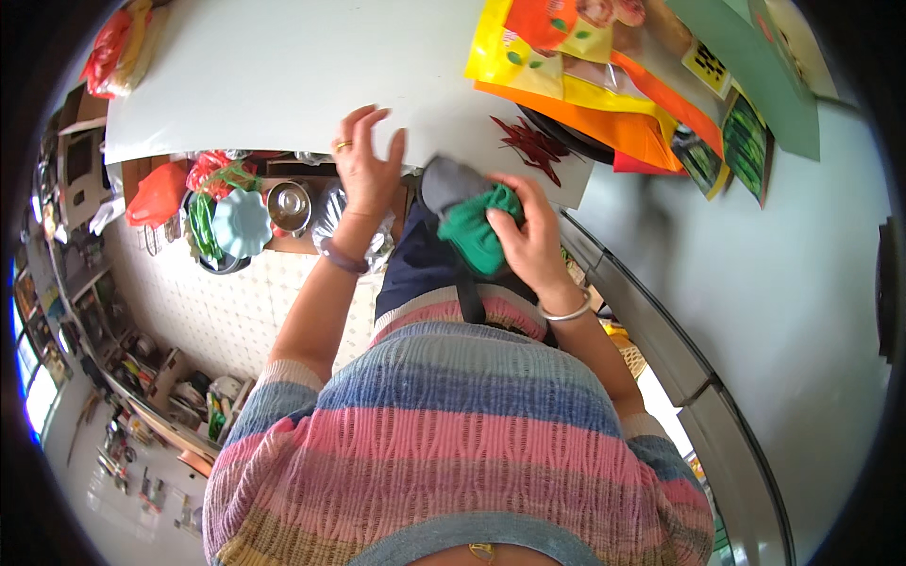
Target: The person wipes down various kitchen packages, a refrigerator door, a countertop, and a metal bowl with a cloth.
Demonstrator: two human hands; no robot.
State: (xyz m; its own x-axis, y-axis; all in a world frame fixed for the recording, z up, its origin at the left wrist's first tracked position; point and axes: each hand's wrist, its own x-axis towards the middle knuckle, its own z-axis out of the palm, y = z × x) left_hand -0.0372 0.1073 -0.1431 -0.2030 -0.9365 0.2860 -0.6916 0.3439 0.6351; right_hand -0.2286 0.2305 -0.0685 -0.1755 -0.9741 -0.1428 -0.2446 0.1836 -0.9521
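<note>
My right hand (532,244) grips a bunched green cloth (474,237) in front of my waist. A grey piece (449,185), blurred and apparently fabric, sticks out beyond the green one; whether the two are joined I cannot tell. Raised by the near edge of the white tabletop (283,78), my left hand (369,166) has its fingers spread and holds nothing. Dried red chillies (532,145) lie on the tabletop, just past my right hand.
Colourful food packets (601,92) cover the table's right corner, partly over a dark round rim (566,134). Below the table edge at left sit a pale blue scalloped bowl (242,223), a steel bowl (289,205) and a red plastic bag (157,194). A grey-edged cabinet (637,304) stands close at right.
</note>
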